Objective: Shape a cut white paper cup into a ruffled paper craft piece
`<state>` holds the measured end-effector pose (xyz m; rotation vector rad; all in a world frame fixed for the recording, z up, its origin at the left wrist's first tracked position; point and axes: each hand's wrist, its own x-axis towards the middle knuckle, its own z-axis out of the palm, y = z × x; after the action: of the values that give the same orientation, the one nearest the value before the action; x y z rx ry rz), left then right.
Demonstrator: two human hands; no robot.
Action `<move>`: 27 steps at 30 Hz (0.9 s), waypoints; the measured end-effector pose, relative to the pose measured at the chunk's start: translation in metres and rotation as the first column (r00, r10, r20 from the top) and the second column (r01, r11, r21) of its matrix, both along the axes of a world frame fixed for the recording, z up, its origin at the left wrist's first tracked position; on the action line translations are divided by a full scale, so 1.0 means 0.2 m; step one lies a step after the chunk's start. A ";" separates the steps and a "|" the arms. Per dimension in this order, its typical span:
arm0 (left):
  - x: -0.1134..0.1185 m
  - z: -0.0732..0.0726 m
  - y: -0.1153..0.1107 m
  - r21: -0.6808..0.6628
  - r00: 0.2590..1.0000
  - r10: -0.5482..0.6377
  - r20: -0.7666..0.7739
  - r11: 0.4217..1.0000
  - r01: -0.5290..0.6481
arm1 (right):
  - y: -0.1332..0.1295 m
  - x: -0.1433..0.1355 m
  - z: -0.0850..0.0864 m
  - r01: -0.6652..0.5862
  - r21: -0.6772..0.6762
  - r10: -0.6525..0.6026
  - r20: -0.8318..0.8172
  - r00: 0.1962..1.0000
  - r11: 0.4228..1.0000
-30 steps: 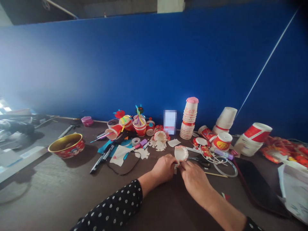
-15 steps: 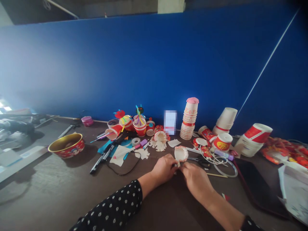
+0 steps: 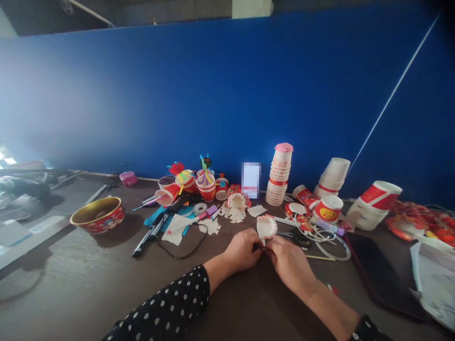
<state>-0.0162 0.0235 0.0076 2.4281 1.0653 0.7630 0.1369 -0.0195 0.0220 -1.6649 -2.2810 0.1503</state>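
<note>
On a dark worktop [image 3: 81, 279], a red bowl [image 3: 103, 222] with a gold inside sits toward the left edge. Decorated paper cups [image 3: 206, 190] stand along the back edge, left of centre, with a white paper scrap [image 3: 175, 233] nearer the front. In the middle, the left hand [image 3: 243, 250] pinches the near side of a cut paper cup [image 3: 266, 228], well in from the front edge. A tall cup stack [image 3: 278, 180] rises at the back edge. The right hand [image 3: 288, 260] also pinches the cut cup, its fingertips close to the left's. A black flat slab [image 3: 382, 274] lies toward the right edge.
</note>
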 end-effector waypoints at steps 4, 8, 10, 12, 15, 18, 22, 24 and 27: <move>0.00 0.01 -0.01 0.006 1.000 -0.008 -0.026 1.000 0.008 | -0.01 0.01 0.00 -0.026 -0.004 0.026 -0.062 0.998 1.000; -0.01 0.03 -0.02 -0.006 0.996 -0.026 -0.083 1.000 0.026 | -0.01 0.02 0.01 -0.047 -0.031 0.043 -0.113 0.993 0.998; -0.01 0.04 -0.02 -0.018 0.994 -0.033 -0.101 0.999 0.031 | -0.01 0.03 0.02 -0.053 -0.047 0.048 -0.113 0.992 0.997; -0.01 0.04 -0.02 -0.034 0.992 -0.034 -0.120 0.999 0.030 | -0.01 0.03 0.02 -0.057 -0.063 0.049 -0.112 0.993 0.996; -0.02 0.05 -0.02 -0.058 0.988 -0.035 -0.147 0.998 0.027 | -0.01 0.04 0.03 -0.071 -0.082 0.060 -0.134 0.989 0.994; -0.01 0.05 -0.02 -0.071 0.986 -0.033 -0.163 0.997 0.022 | -0.01 0.05 0.03 -0.081 -0.066 0.070 -0.150 0.986 0.995; 0.01 0.05 -0.03 -0.082 0.983 0.005 -0.185 0.996 -0.020 | -0.02 0.04 0.03 -0.032 -0.064 0.026 -0.096 0.995 0.997; 0.02 0.05 -0.03 -0.084 0.981 0.020 -0.193 0.996 -0.037 | -0.03 0.03 0.03 -0.019 -0.072 0.014 -0.074 0.997 0.997; 0.02 0.05 -0.04 -0.069 0.980 0.026 -0.196 0.997 -0.041 | -0.02 0.03 0.03 -0.034 -0.067 0.029 -0.079 0.996 0.997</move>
<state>-0.0125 0.0158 0.0169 2.4672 1.1877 0.4938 0.1426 -0.0237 0.0272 -1.6268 -2.2681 0.2984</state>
